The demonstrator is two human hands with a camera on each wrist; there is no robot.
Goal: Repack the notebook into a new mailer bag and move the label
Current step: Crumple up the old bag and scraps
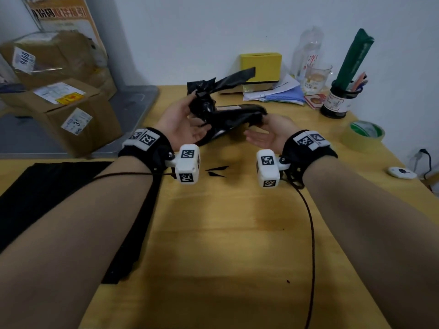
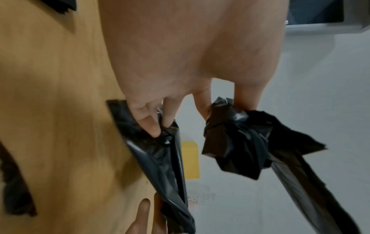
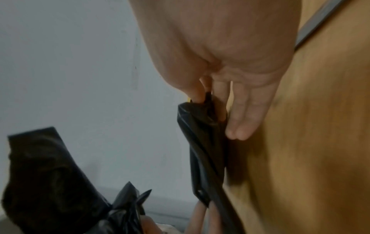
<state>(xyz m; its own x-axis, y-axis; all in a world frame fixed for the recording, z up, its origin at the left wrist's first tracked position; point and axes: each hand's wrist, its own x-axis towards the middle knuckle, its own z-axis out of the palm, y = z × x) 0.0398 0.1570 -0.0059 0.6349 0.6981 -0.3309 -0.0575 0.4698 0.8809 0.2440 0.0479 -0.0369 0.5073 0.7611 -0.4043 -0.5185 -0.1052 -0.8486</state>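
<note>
Hands raised above the wooden table, a crumpled black mailer bag stretched between them. Left hand with grip closed on a bunched wad of the black plastic, thumb and fingers pinching folds. Right hand with grip pinching the bag's other end between thumb and forefinger, remaining fingers straight. Torn black strip sticking up toward a yellow box. Flat black bag lying at the table's left edge. Notebook not discernible.
</note>
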